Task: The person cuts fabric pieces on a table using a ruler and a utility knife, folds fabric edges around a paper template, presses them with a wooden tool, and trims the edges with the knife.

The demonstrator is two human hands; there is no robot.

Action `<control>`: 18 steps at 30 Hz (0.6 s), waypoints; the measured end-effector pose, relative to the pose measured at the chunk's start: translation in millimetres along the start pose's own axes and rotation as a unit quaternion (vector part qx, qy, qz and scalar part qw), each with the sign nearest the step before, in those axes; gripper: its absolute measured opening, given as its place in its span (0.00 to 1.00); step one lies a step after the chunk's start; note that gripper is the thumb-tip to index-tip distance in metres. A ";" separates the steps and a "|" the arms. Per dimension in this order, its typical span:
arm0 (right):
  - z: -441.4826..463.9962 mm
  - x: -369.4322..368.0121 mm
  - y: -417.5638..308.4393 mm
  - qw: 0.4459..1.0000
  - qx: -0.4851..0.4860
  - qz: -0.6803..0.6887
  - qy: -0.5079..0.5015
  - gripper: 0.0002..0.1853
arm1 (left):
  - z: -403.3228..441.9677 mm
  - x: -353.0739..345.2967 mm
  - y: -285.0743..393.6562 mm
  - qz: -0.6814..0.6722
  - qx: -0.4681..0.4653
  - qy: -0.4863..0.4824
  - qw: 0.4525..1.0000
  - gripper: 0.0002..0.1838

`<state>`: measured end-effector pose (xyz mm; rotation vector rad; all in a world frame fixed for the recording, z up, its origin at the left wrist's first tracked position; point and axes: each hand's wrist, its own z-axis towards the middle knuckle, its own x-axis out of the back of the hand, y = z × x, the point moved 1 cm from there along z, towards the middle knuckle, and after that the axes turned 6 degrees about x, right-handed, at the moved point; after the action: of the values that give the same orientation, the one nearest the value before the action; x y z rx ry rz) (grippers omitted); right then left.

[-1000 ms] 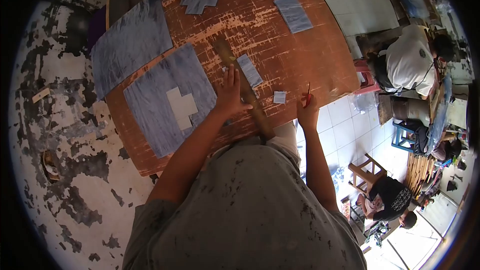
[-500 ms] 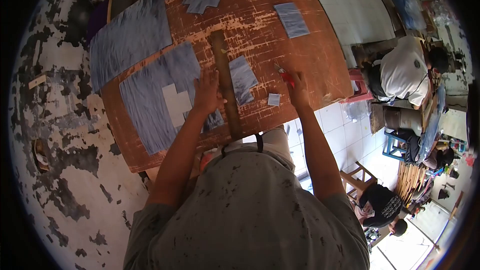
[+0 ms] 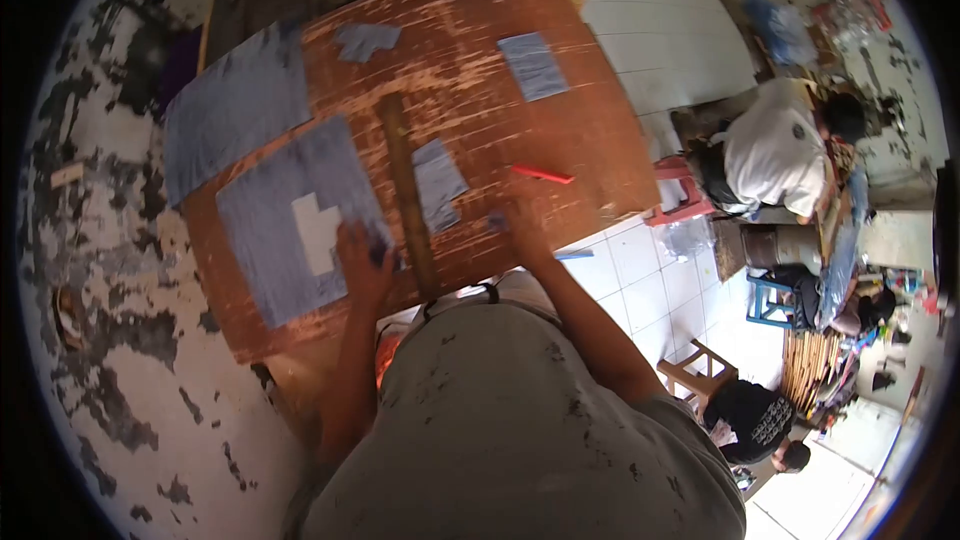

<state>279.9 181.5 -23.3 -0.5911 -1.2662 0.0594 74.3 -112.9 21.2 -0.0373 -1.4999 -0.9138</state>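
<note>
My left hand (image 3: 366, 265) lies at the right edge of a grey streaked sheet (image 3: 270, 220), fingers apart, beside a white stepped cut-out shape (image 3: 318, 230). A dark part of the sheet shows between its thumb and fingers; blur hides whether it is pinched. My right hand (image 3: 525, 230) is at the table's near edge, its blurred fingertips closed on a small grey square piece (image 3: 497, 222). The red-handled cutter (image 3: 542, 174) rests on the board above that hand. Between both hands lie a long dark straight bar (image 3: 405, 190) and a grey notched piece (image 3: 438, 185).
Another grey sheet (image 3: 240, 105) covers the far left of the scratched brown table (image 3: 600, 150). A notched piece (image 3: 366, 41) and a grey rectangle (image 3: 533, 66) lie farther back. Two people sit at the right, near a red stool (image 3: 682, 195) and a wooden stool (image 3: 697, 370).
My right hand has let go of the red cutter and moved to the small square piece. My left hand has slid nearer me and left of the bar. The whole view has shifted.
</note>
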 end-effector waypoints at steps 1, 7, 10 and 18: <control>0.5 5.1 3.4 0.999 0.026 -0.003 0.031 0.29 | -8.3 -1.5 -3.2 0.012 0.003 0.017 1.000 0.49; -25.7 61.9 31.7 0.948 -0.128 0.287 0.042 0.23 | -46.0 -23.0 -20.0 0.072 0.065 0.100 0.990 0.50; -61.8 115.9 49.7 0.925 -0.221 0.310 0.010 0.21 | -60.3 -42.1 -28.0 0.135 0.102 0.123 0.978 0.47; -214.0 127.1 147.2 0.690 -0.537 0.453 0.177 0.17 | -67.0 -71.3 -30.9 0.209 0.136 0.139 0.959 0.46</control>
<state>555.0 270.1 -14.8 -2.1217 -0.3876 0.0108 126.3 -135.6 -64.3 -0.0225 -1.2760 -0.3521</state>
